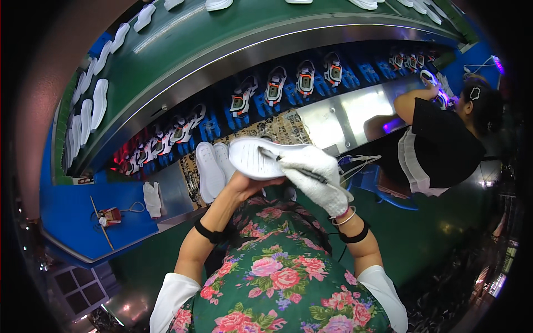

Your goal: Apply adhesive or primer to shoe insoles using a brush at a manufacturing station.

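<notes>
A white shoe sole is held up in front of me, tilted. My bare left hand grips it from beneath, with most of the fingers hidden behind it. My right hand, in a white knit glove, is closed around a slim dark brush-like tool. The tool's tip lies against the sole's upper side, and its dark handle shows across the glove. Just left of my left hand, two more white soles lie side by side on a cardboard-covered ledge.
Beyond runs a conveyor with several shoe uppers on blue holders. Above it, a green belt carries several white soles. A blue table at left bears a small red box and white glove. A co-worker sits at right.
</notes>
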`<move>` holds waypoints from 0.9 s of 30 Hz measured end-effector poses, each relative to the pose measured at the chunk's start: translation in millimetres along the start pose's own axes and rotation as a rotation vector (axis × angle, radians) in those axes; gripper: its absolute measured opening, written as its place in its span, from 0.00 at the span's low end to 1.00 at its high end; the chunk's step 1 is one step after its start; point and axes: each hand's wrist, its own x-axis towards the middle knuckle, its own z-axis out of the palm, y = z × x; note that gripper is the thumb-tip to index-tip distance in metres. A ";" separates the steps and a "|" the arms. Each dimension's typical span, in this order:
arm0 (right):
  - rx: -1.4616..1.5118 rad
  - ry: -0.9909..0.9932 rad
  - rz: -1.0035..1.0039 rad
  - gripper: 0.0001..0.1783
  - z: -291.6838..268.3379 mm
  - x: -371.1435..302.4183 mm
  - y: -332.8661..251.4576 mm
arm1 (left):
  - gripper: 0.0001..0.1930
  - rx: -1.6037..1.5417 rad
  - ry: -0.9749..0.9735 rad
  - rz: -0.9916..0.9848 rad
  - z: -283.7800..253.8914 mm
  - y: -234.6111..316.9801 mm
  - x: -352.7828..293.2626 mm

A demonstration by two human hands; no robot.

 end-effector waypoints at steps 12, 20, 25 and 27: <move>0.096 0.168 0.075 0.13 4.3 -13.5 -17.0 | 0.45 -0.520 -0.331 0.133 19.9 -3.5 -6.4; -0.107 0.191 -0.157 0.15 -9.5 14.0 -26.3 | 0.41 -0.786 -0.403 -0.046 49.6 -9.4 -6.4; -0.323 0.129 -0.295 0.22 -19.0 27.3 -32.3 | 0.37 -0.715 -0.359 -0.039 37.2 -28.5 -3.8; -0.367 0.095 -0.325 0.16 -16.3 27.9 -38.8 | 0.36 -0.639 -0.213 -0.025 33.0 -32.7 -1.5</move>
